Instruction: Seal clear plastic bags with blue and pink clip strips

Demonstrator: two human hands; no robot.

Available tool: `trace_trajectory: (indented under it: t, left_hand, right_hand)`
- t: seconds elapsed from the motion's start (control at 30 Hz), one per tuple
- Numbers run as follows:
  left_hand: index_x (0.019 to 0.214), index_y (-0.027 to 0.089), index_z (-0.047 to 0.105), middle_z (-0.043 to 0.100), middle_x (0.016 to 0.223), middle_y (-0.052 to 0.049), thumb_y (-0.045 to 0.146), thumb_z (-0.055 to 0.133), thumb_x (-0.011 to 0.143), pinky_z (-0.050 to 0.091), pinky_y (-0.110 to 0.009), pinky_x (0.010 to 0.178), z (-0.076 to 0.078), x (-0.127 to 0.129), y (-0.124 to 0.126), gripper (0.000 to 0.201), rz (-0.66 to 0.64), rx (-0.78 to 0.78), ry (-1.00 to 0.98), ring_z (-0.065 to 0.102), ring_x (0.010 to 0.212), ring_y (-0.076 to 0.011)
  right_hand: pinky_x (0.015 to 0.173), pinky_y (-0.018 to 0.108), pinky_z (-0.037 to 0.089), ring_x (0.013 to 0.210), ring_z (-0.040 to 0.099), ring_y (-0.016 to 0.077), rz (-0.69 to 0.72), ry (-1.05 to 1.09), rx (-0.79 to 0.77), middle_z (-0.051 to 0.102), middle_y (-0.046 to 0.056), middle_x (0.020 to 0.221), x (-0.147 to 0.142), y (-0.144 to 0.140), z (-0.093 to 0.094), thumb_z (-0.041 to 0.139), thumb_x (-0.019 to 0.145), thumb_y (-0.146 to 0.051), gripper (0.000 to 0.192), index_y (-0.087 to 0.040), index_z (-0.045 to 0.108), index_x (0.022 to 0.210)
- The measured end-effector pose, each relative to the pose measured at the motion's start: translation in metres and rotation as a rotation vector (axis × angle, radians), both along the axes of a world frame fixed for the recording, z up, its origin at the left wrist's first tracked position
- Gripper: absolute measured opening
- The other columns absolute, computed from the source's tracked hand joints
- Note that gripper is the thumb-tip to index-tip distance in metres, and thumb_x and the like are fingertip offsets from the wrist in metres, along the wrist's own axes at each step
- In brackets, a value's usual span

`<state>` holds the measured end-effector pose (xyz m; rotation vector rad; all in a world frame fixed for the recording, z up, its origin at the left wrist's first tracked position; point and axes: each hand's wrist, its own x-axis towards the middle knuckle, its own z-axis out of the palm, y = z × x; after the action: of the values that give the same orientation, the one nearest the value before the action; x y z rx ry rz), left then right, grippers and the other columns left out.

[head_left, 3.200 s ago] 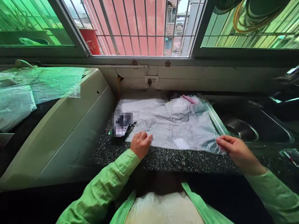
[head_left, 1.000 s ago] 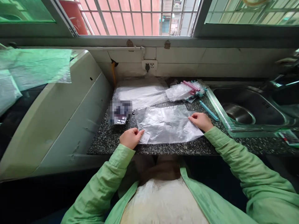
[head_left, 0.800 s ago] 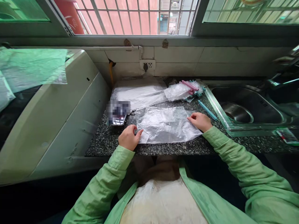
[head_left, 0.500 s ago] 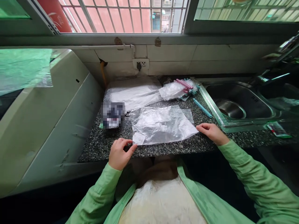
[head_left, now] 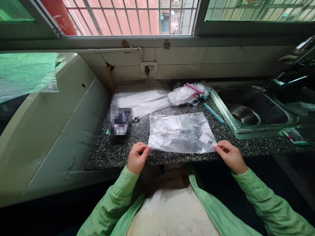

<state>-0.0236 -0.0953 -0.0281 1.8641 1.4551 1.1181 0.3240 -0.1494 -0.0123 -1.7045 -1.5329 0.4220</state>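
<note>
A clear plastic bag (head_left: 181, 132) lies flat on the speckled granite counter (head_left: 118, 150), near its front edge. My left hand (head_left: 136, 160) pinches the bag's near left corner, by a small white label. My right hand (head_left: 230, 156) pinches the near right corner. Both sleeves are light green. A stack of larger clear bags (head_left: 141, 98) lies behind, against the wall.
A bundle of pink and teal sealing clips in plastic (head_left: 190, 92) sits at the back, with one teal clip (head_left: 213, 113) loose beside the steel sink (head_left: 248, 109). A blurred small object (head_left: 119, 120) lies left of the bag. A white appliance (head_left: 49, 131) stands to the left.
The bag was folded smaller, then slid toward the counter's front edge. Both hands moved from its far and side edges to its two near corners.
</note>
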Motion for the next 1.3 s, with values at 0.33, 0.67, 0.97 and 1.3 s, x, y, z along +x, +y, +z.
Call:
trace_trajectory:
  t: [0.33,0.67,0.97,1.3]
  left_hand:
    - [0.055,0.017,0.052,0.054,0.063,-0.003,0.03,0.049,0.079,0.035,-0.03,0.066,-0.006,0.011,0.001,0.028,0.048,0.134,0.41,0.046,0.069,-0.0168]
    - [0.055,0.018,0.052,0.053,0.062,-0.004,0.031,0.053,0.078,0.033,-0.031,0.064,-0.006,0.004,0.007,0.027,0.09,0.368,0.618,0.045,0.068,-0.018]
    - [0.101,0.018,0.06,0.057,0.075,-0.004,0.028,0.06,0.074,0.038,-0.032,0.078,-0.009,0.072,-0.036,0.028,-0.354,0.752,0.427,0.048,0.077,-0.0173]
    - [0.083,0.019,0.061,0.055,0.07,-0.003,0.01,0.052,0.076,0.042,-0.027,0.067,-0.012,0.058,-0.025,0.014,-0.425,0.691,0.321,0.046,0.073,-0.0148]
  right_hand:
    - [0.062,0.029,0.043,0.066,0.054,0.015,-0.089,-0.384,0.12,0.057,0.003,0.069,0.01,-0.026,-0.02,0.051,0.077,-0.039,0.03,-0.02,0.052,0.054]
    - [0.064,0.029,0.042,0.067,0.051,0.0148,-0.045,-0.45,0.158,0.055,0.002,0.068,-0.002,-0.047,-0.02,0.055,0.076,-0.03,0.025,-0.02,0.048,0.054]
    - [0.062,0.027,0.041,0.066,0.051,0.0125,-0.03,-0.271,0.116,0.053,0.0,0.066,-0.042,-0.067,-0.025,0.053,0.078,-0.022,0.025,-0.02,0.044,0.054]
    - [0.07,0.031,0.042,0.076,0.052,0.0163,0.218,-0.616,0.446,0.057,0.005,0.082,-0.033,-0.065,-0.028,0.066,0.07,-0.032,0.03,-0.02,0.059,0.096]
